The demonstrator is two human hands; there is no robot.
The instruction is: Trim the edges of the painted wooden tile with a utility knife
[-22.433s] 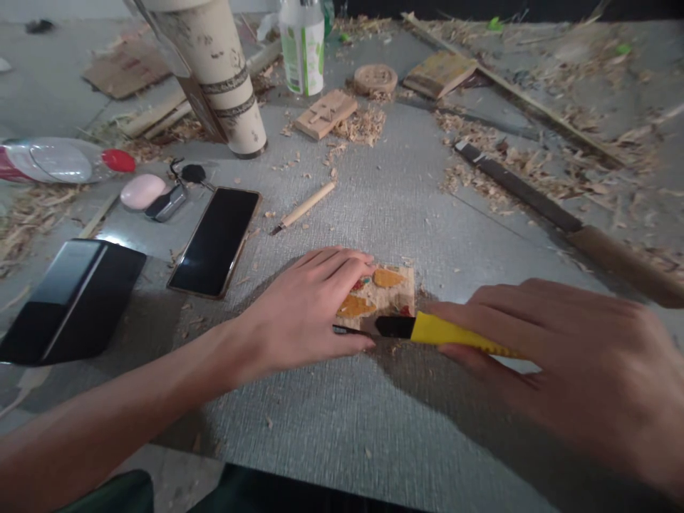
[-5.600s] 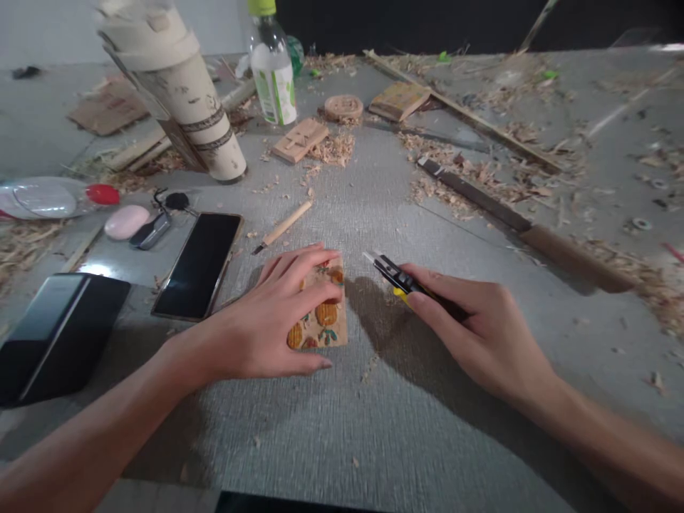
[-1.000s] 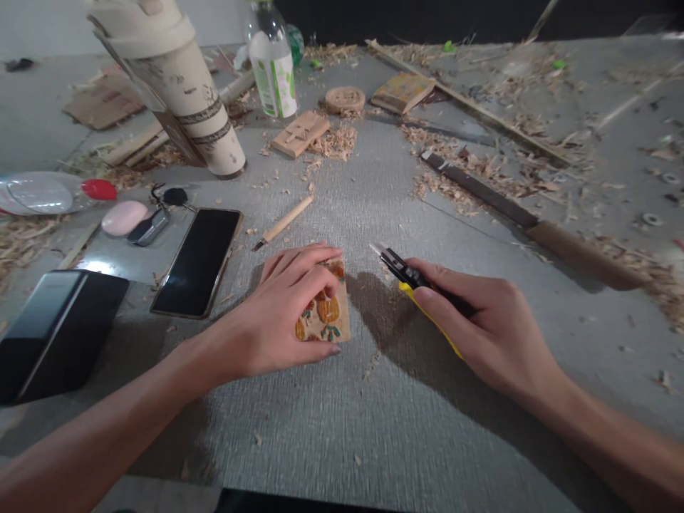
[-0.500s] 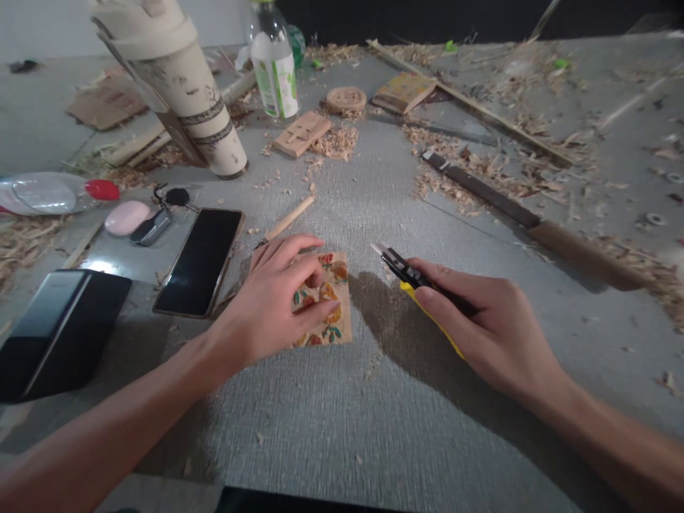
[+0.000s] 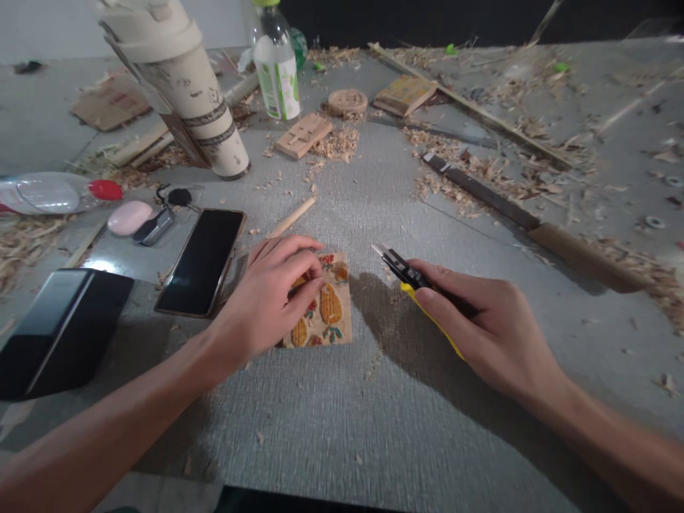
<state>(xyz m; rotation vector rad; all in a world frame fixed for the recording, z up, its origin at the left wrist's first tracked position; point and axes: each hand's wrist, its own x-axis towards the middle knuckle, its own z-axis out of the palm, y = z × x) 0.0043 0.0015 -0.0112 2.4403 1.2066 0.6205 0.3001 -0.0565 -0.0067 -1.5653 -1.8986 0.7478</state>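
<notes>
My left hand [image 5: 272,292] is over a flat carved wooden tile [image 5: 336,328] painted with yellow, red and green shapes, hiding its left part. Its fingers are curled, with thumb and index tips close together; anything between them is hidden. On the right, my right hand [image 5: 486,320] grips a black and yellow utility knife [image 5: 398,263]. The knife's short blade points up and left, apart from the tile. Just beyond my left hand lies a thin wooden stick [image 5: 291,217], its near end covered by the fingers.
Left are a phone [image 5: 200,262], a black folded case [image 5: 58,331] and a red-capped bottle [image 5: 53,192]. Farther back stand a tumbler [image 5: 195,92] and a plastic bottle [image 5: 278,78], near carved wood blocks [image 5: 303,135]. A long dark blade [image 5: 481,189] lies right among shavings.
My left thumb and index finger have drawn together and the hand has shifted slightly left, exposing more of the tile. My right hand and the utility knife have barely moved.
</notes>
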